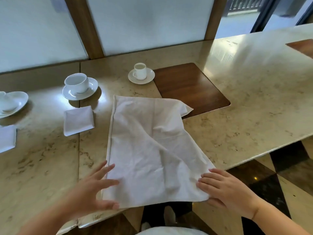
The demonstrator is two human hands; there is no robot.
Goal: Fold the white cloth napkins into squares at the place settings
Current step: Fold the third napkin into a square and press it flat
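Napkins (149,150) three, cups (77,83) two, hands (89,189) two

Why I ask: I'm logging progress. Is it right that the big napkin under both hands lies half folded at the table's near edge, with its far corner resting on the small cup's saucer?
Not quite. In the head view the napkin lies under the left hand and right hand, but its far corner rests on the wooden inlay, not the small cup's saucer, which sits apart.
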